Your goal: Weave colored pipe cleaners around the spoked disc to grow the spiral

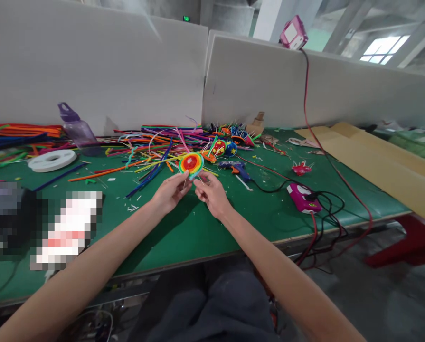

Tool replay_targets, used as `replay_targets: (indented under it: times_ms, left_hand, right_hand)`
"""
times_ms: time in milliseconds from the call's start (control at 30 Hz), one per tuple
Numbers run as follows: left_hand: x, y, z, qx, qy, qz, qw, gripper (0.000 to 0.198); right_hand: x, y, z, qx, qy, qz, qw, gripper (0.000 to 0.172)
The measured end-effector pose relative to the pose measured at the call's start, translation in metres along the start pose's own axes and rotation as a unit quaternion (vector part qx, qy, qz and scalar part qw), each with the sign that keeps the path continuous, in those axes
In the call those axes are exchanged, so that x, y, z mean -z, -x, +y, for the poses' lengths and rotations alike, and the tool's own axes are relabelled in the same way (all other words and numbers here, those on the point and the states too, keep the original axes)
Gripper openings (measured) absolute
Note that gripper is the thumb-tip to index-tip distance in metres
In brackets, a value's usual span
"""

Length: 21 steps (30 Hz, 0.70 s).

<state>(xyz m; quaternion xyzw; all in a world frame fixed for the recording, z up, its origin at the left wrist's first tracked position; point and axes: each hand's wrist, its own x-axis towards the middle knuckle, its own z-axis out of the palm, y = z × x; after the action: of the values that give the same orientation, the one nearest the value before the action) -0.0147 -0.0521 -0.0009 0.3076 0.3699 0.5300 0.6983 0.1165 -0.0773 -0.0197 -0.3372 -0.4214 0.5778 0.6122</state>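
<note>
Between my two hands, above the green table (169, 240), is a round disc (191, 163) of coiled pipe cleaners, ringed red, orange, yellow and green, with a pale spot in its middle. My left hand (172, 191) pinches its lower left edge. At the lower right edge, the fingers of my right hand (211, 191) are closed on it too; thin pale ends poke out near the fingertips. Behind the disc lie many coloured pipe cleaners (155, 166) in a loose heap. A blue glue gun (235, 168) rests to the right of my hands.
A purple bottle (77, 130) and a white tape roll (51, 160) stand left. Finished-looking starry pieces (223, 147) lie behind. At right are a magenta power box (304, 198) with tangled cords, a red piece (301, 168) and brown cardboard (372, 166). White panels (127, 71) bound the back.
</note>
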Motion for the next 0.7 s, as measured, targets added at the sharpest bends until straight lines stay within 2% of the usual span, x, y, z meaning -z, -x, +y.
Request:
replay_targets:
  times_ms: [100, 167, 267, 433, 700]
  left_hand:
    - [-0.001, 0.002, 0.000, -0.048, 0.025, -0.007, 0.999, 0.015]
    - [-0.002, 0.003, -0.002, -0.060, 0.032, -0.013, 0.998, 0.019]
    - [-0.003, 0.005, -0.007, -0.058, 0.042, -0.024, 0.997, 0.024]
    - [-0.008, 0.008, -0.014, -0.043, 0.062, -0.029, 0.997, 0.019]
    - [-0.011, 0.007, -0.010, -0.027, 0.070, -0.017, 0.997, 0.008]
  right_hand:
    - [-0.008, 0.001, 0.003, 0.062, 0.024, 0.008, 0.998, 0.042]
    - [-0.012, 0.001, 0.005, 0.090, 0.043, 0.025, 0.995, 0.044]
    - [-0.013, -0.001, 0.007, 0.126, 0.066, 0.058, 0.988, 0.038]
    - [-0.009, -0.001, 0.005, 0.189, 0.122, 0.111, 0.968, 0.026]
    - [-0.006, 0.001, 0.004, 0.217, 0.153, 0.112, 0.958, 0.020]
